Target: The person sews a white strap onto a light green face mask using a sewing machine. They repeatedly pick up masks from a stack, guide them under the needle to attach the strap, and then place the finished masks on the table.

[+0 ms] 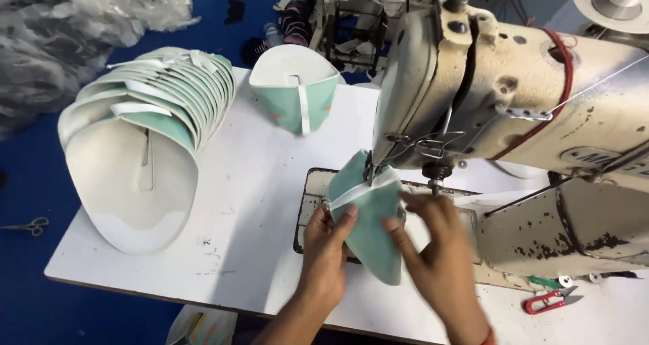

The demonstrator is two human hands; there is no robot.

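Hands, left (329,240) and right (433,240), both gripping one green mask (370,213) under sewing machine (514,95); bare table (250,203) leftward, one stack (145,125), one loose mask (295,91).

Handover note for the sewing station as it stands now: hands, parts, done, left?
Left hand: pinches the green mask and its white strap near the needle.
Right hand: holds the mask's right side, blurred.
Mask sits on the plate under the sewing machine.
Done, apparently: nested mask stack at left, one single mask behind.
Left: this mask's strap seam looks unfinished.
Red snips lie at right.
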